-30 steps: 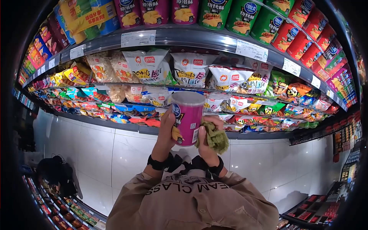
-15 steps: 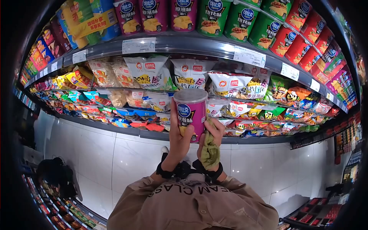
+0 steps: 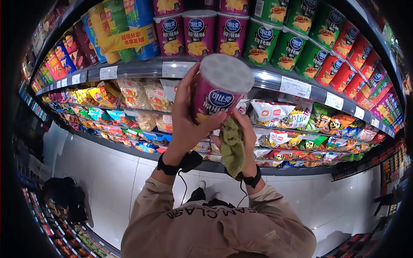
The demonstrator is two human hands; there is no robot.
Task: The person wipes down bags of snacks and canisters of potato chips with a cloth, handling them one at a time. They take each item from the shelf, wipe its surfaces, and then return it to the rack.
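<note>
A purple canister of potato chips [image 3: 219,95] with a clear plastic lid is raised in front of the shelf, its lid end tilted up and away from me. My left hand [image 3: 187,118] is wrapped round its left side, thumb across the lower front. In my right hand [image 3: 248,135] is a crumpled green cloth [image 3: 232,150], held against the canister's lower right side and hanging down. The canister's base is hidden behind my hands and the cloth.
On the upper shelf [image 3: 142,68] stand rows of purple canisters [image 3: 200,36], green canisters [image 3: 259,43] and red canisters [image 3: 329,69]. Bagged snacks [image 3: 269,114] fill the tiers below. A dark figure of a person [image 3: 64,195] is at the lower left, on the tiled floor [image 3: 114,172].
Both hands have lifted the canister up and toward the upper shelf, and it now tips more, showing its lid. The cloth has moved up with my right hand. The view has shifted a little.
</note>
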